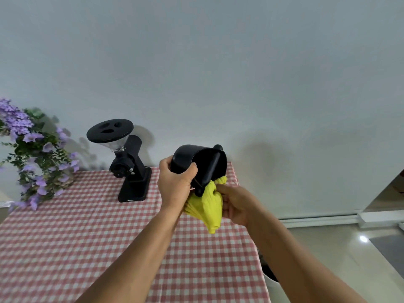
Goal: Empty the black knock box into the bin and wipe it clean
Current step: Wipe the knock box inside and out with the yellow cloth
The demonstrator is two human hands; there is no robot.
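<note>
The black knock box (185, 157) is held up above the table's far right corner, tipped on its side with its mouth facing me and to the right. My left hand (175, 182) grips its wall and rim from the left. A black knock bar (208, 171) crosses the opening. My right hand (235, 203) holds a bunched yellow cloth (207, 206) pressed against the lower edge of the box's mouth. A white bin (271, 278) with a dark inside stands on the floor beside the table's right edge, partly hidden by my right forearm.
A black coffee grinder (129, 162) stands at the back of the table with the red-and-white checked cloth (76, 237). Purple flowers (32, 154) fill the back left corner. A pale wall rises behind. Tiled floor (341, 248) lies to the right.
</note>
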